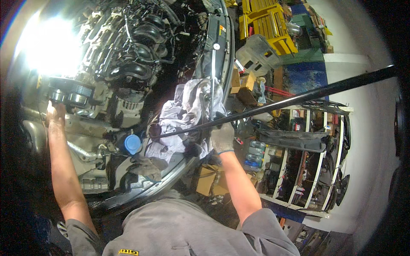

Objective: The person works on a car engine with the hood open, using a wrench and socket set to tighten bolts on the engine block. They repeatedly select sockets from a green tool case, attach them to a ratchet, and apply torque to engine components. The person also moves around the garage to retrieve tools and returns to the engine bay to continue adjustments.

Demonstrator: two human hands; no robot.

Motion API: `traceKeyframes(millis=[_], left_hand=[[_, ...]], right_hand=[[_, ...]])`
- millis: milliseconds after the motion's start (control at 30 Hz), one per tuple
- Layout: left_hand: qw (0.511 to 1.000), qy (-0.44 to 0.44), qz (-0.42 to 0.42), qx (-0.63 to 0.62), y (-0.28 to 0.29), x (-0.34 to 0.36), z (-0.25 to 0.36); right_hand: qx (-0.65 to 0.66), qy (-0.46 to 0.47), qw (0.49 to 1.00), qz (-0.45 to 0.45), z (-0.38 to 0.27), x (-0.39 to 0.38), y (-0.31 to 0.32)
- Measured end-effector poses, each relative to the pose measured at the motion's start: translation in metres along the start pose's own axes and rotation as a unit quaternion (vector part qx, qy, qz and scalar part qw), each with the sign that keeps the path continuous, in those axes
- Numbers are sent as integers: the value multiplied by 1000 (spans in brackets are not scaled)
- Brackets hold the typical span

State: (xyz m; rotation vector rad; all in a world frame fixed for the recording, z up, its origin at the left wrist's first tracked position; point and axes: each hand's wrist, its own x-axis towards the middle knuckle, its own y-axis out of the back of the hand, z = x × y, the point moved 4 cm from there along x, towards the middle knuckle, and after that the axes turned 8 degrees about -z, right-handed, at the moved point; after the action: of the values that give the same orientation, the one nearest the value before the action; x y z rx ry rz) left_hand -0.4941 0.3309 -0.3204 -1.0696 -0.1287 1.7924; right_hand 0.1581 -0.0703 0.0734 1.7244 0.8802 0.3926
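Note:
My left hand (56, 114) reaches up into the engine bay and touches the underside of a black ribbed round part (70, 91). Its fingers are partly behind that part and washed out by glare. My right hand (223, 137), in a grey glove with dark fingertips, is at the car's front edge, closed on a thin silver rod (214, 81). The rod points away from me and has a small round pale end. A long black bar (294, 100) crosses slantwise in front of the right hand. A crumpled, stained white cloth (173, 117) lies just left of that hand.
A glaring light (49, 45) fills the upper left, beside the engine (141, 47). A blue cap (133, 144) sits near the front edge. Rightward are cardboard boxes (210, 179), a yellow rack (265, 25) and white-framed shelves (314, 170) with parts and bottles.

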Motion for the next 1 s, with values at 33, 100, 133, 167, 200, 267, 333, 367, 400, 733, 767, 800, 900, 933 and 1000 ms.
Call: traceKeyframes(millis=[33, 100, 133, 167, 200, 267, 333, 367, 400, 733, 767, 800, 900, 933, 1000], left_hand=[[999, -14, -15, 33, 5, 5, -1], [994, -39, -31, 95, 18, 17, -3], [990, -47, -34, 126, 26, 25, -4], [985, -55, -34, 157, 34, 32, -4], [979, -62, -31, 194, 43, 39, -2], [953, -78, -33, 292, 56, 51, -1], [885, -99, -53, 452, 58, 61, -5], [853, -109, -66, 506, 56, 64, -9], [894, -112, -52, 430, 60, 64, -14], [935, -164, 11, 313, 37, 30, -6], [962, -133, -3, 237, 28, 23, -10], [974, -109, -6, 199, 19, 12, -11], [978, -63, -40, 195, -18, -18, 3], [971, -50, -60, 228, -26, -34, 10], [954, -12, -54, 294, -38, -71, 23]], right_hand=[[33, 17, 999, 4, 2, 7, 0], [0, 75, 997, 23, 2, 15, 0], [-4, 106, 994, 27, 0, 18, -1], [-5, 102, 995, 14, 0, 21, -5], [-7, 126, 992, -10, -2, 20, -9], [-21, 90, 996, -20, -7, 9, -25], [-44, 37, 996, -70, -8, -9, -41], [-26, 80, 995, -50, -14, -21, -45], [-7, 119, 992, -29, -20, -32, -49], [43, 43, 998, 6, 24, -45, -44], [16, 37, 999, 2, 24, -41, -43], [16, 55, 998, 2, 20, -38, -42], [-2, 106, 994, 12, -6, -31, -44], [13, 91, 996, -7, -14, -29, -48], [63, 89, 994, -29, -28, -21, -53]])
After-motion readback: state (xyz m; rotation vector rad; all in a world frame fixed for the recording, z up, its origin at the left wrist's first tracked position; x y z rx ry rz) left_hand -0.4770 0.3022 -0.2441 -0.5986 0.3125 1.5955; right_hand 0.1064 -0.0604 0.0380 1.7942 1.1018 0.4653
